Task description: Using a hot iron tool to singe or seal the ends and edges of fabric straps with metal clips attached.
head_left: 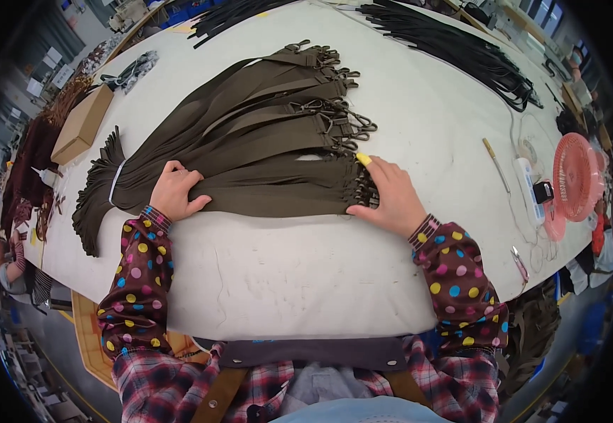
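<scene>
A large bundle of dark olive webbing straps is fanned across the white table. A pale tie cinches it near its left end. Dark metal snap hooks end the straps on the right. My left hand grips the near straps with curled fingers, its thumb at their front edge. At the hook end, my right hand spans the nearest row, thumb in front and fingers behind, with a yellow cover on one fingertip. That hand partly hides the hooks there.
Black straps lie at the far right, and more black straps at the back. A cardboard box stands on the left. To the right are a pink basket, a white power strip, a yellow-handled tool and small snips.
</scene>
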Tool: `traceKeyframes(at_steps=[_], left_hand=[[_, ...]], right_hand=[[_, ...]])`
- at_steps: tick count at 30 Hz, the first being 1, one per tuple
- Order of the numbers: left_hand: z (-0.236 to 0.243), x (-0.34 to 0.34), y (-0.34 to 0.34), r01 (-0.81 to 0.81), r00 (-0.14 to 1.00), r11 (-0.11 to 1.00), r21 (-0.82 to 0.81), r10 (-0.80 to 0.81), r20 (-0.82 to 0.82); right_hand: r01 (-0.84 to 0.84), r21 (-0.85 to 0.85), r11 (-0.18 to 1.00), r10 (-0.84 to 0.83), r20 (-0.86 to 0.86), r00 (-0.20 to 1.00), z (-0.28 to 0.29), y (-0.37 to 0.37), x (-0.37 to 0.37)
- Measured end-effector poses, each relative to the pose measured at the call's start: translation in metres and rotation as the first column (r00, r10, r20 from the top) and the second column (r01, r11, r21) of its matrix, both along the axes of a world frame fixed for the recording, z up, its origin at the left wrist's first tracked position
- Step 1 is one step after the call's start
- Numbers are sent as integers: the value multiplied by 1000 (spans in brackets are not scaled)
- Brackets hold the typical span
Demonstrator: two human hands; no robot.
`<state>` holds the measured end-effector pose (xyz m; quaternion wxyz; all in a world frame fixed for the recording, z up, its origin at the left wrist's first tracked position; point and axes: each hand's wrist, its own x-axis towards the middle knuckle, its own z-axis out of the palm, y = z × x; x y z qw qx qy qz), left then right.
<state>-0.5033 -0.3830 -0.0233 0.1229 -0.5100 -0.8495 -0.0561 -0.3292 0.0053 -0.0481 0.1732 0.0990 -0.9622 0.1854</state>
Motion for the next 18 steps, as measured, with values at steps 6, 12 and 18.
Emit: traceKeyframes(at_steps=[6, 12, 18], left_hand=[[0, -34, -8, -173, 984, 856, 487, 171, 51], [2, -140, 0, -814, 580, 551, 184, 789, 204], [-5, -142, -18, -650, 725, 759, 37, 606, 327]], right_hand=[[1, 29, 1000, -1, 7, 1000, -6, 3, 2], [-26, -73, 997, 29, 36, 999, -4, 7, 3], [-80, -93, 992, 87, 68, 994, 1, 3, 1]])
